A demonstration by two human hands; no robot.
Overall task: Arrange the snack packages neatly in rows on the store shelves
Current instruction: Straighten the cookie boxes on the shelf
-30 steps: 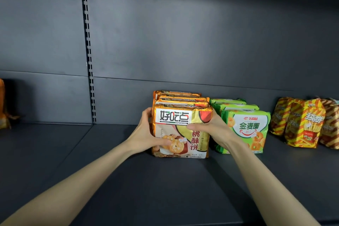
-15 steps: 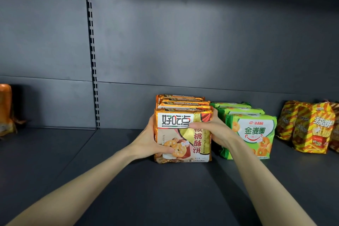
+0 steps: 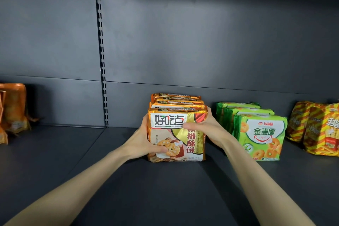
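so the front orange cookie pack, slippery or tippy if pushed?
Front orange pack looks glossy, so probably slick; both hands, left and right, clamp its sides. It stands upright on a narrow base, so it may tip forward. The packs behind likely brace it backward.

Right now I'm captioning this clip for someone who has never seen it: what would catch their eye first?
Both hands clamp the front orange cookie package at the shelf's middle, left hand on its left edge, right hand on its right, heading a row of identical packs. Just right stands a row of green ring-snack packages, then striped yellow bags at the far right.
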